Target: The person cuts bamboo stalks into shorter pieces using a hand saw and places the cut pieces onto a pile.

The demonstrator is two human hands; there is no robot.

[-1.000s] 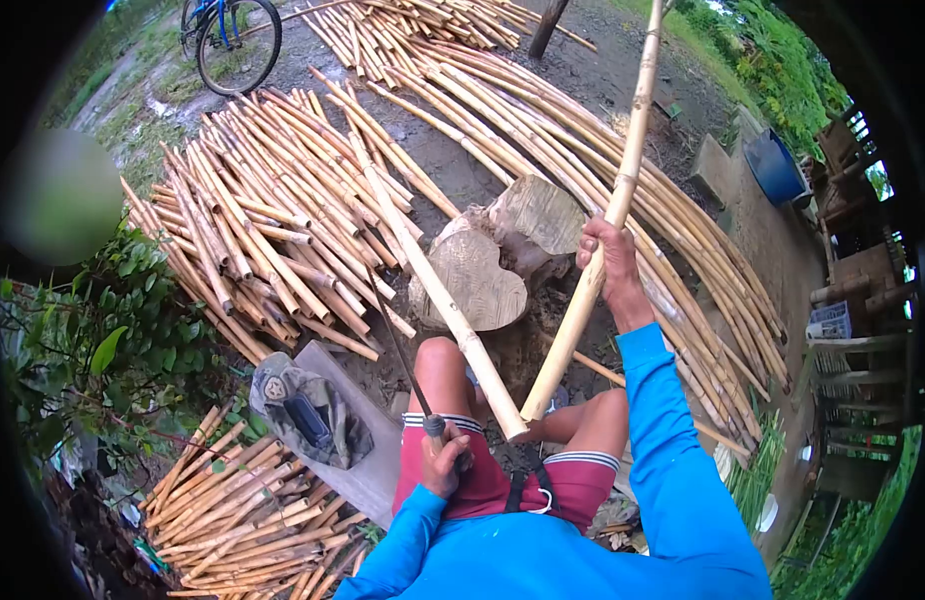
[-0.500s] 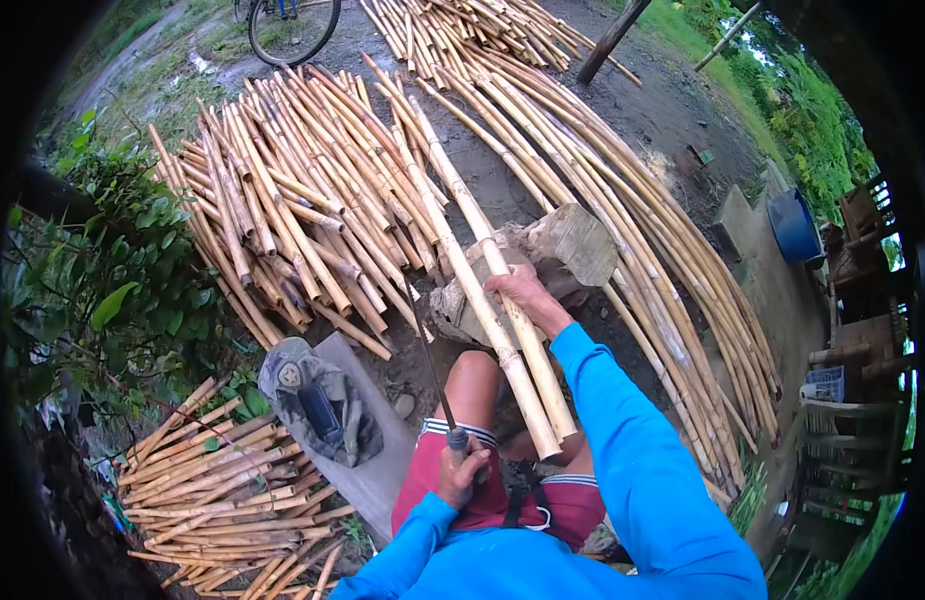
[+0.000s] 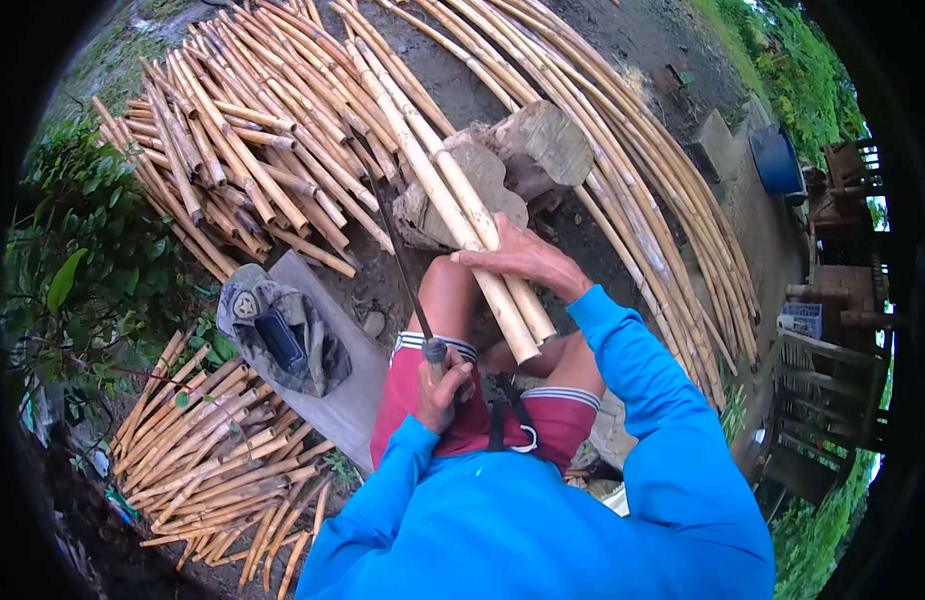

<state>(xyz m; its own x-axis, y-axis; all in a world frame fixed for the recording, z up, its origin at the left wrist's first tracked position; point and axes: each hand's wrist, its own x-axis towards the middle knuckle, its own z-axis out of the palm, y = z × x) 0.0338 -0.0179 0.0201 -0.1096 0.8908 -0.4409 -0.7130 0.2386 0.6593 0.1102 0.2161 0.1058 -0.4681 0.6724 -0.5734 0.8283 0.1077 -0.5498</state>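
Observation:
My left hand (image 3: 446, 396) is closed around the grey handle of a machete (image 3: 408, 262), its long dark blade pointing up and away beside my knee. Two bamboo poles (image 3: 445, 180) lie side by side across a log block (image 3: 480, 172), their near ends (image 3: 528, 345) over my lap. My right hand (image 3: 528, 258) grips both poles from above, just this side of the log, its fingers partly hidden beneath.
Cut bamboo (image 3: 273, 130) is heaped ahead to the left, with shorter pieces (image 3: 213, 450) near the bench. Long poles (image 3: 623, 150) curve along the right. A camouflage cap (image 3: 283, 335) rests on a grey plank (image 3: 348, 370). A blue tub (image 3: 776, 160) stands at far right.
My right hand has shifted from one pole to across both. The poles' near ends now sit closer together. The view has tipped down, and the machete stays in my left hand.

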